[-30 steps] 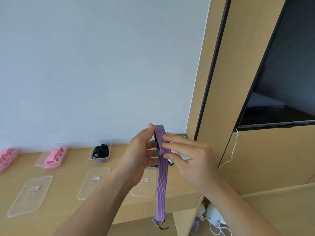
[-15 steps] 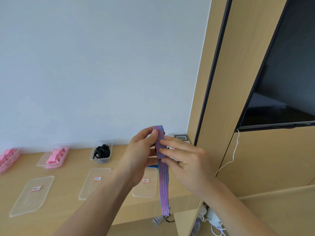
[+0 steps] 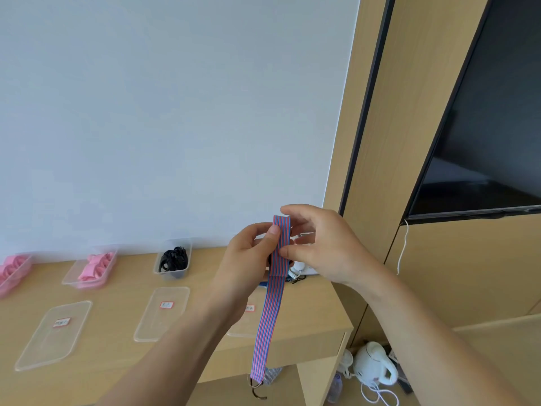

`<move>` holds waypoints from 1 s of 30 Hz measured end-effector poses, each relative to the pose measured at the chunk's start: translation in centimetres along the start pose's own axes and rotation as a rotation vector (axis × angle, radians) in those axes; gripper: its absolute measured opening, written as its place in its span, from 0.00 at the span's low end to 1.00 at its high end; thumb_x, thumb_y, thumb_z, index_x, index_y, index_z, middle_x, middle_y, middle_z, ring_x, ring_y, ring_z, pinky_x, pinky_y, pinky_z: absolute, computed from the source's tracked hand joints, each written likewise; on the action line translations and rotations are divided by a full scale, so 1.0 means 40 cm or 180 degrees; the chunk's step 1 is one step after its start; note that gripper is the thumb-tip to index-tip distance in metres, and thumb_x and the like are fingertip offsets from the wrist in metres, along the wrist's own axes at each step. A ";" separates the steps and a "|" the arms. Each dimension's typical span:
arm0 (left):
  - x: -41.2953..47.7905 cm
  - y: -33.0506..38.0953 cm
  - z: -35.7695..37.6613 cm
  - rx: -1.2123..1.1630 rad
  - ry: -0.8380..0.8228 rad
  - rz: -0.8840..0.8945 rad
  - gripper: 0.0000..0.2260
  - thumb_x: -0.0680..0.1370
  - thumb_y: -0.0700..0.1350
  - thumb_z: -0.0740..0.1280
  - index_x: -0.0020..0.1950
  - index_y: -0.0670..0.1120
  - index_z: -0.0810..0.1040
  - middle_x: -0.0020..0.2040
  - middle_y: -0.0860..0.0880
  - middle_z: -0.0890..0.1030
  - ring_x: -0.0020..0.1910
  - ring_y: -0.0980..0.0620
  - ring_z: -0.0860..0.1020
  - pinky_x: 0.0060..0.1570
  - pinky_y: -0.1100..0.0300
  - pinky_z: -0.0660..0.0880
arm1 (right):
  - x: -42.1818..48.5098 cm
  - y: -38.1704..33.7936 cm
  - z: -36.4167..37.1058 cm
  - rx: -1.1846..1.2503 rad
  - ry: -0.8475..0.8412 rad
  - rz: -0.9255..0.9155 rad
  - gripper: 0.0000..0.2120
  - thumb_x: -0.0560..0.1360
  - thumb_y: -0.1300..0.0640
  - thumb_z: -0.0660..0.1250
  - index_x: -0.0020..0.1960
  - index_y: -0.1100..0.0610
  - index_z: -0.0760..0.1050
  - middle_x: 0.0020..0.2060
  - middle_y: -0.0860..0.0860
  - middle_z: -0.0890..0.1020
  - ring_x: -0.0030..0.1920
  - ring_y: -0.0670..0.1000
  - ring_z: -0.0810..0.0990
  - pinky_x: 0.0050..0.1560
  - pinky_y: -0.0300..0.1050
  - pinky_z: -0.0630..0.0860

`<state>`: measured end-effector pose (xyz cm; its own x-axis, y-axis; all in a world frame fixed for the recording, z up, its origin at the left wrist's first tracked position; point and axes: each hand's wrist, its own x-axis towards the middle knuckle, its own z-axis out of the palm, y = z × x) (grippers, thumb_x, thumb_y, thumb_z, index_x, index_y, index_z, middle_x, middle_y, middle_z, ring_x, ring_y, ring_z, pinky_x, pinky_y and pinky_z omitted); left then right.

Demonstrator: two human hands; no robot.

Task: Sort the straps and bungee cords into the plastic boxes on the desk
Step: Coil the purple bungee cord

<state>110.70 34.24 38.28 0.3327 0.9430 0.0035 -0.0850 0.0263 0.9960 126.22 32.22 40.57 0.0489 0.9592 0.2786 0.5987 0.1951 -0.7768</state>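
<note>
I hold a flat bungee strap [image 3: 273, 312] striped blue and red above the right end of the wooden desk [image 3: 117, 344]. Its upper part is folded into a small bundle between my hands. My left hand [image 3: 248, 256] grips the bundle with the thumb pressed on its front. My right hand [image 3: 319, 244] pinches the fold from the right, fingers over its top. The free tail hangs down past the desk edge and ends in a metal hook [image 3: 259, 389]. Clear plastic boxes stand at the back: one with black cords [image 3: 174, 260], two with pink straps [image 3: 93, 269] [image 3: 11, 271].
Three clear labelled lids [image 3: 52, 332] [image 3: 162, 313] [image 3: 248, 315] lie flat along the desk front. A white cable and small items [image 3: 298, 269] sit behind my hands. A white kettle [image 3: 373, 364] stands on the floor right of the desk. A dark wall screen [image 3: 483, 136] hangs at right.
The hanging tail has shortened as the strap got folded up into the bundle. My right hand has shifted from the front of the strap to its right side and top.
</note>
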 end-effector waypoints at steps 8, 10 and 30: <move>-0.007 -0.005 0.000 0.0053 -0.0089 -0.0256 0.21 0.83 0.57 0.63 0.55 0.41 0.85 0.45 0.40 0.86 0.46 0.38 0.87 0.54 0.45 0.83 | 0.008 0.002 -0.003 0.0173 0.0214 0.0088 0.27 0.63 0.65 0.82 0.59 0.51 0.81 0.45 0.46 0.84 0.48 0.49 0.83 0.56 0.49 0.81; -0.006 -0.005 -0.006 0.0033 -0.0144 -0.0281 0.19 0.83 0.56 0.64 0.54 0.42 0.85 0.47 0.42 0.87 0.47 0.37 0.87 0.53 0.47 0.83 | 0.008 0.000 -0.007 0.0172 0.0286 0.0062 0.27 0.63 0.65 0.82 0.60 0.52 0.81 0.46 0.45 0.84 0.48 0.48 0.83 0.56 0.47 0.81; -0.006 -0.040 -0.012 -0.0201 0.0066 0.0035 0.10 0.82 0.34 0.67 0.60 0.42 0.83 0.45 0.47 0.88 0.42 0.46 0.85 0.51 0.43 0.83 | -0.019 -0.029 -0.009 0.0167 0.0876 -0.0795 0.17 0.69 0.60 0.79 0.56 0.52 0.80 0.50 0.44 0.83 0.50 0.45 0.82 0.49 0.37 0.79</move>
<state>110.30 34.12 36.64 0.3120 0.9500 0.0118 -0.1478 0.0363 0.9883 125.79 31.17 41.47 0.1239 0.7912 0.5988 0.5778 0.4331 -0.6918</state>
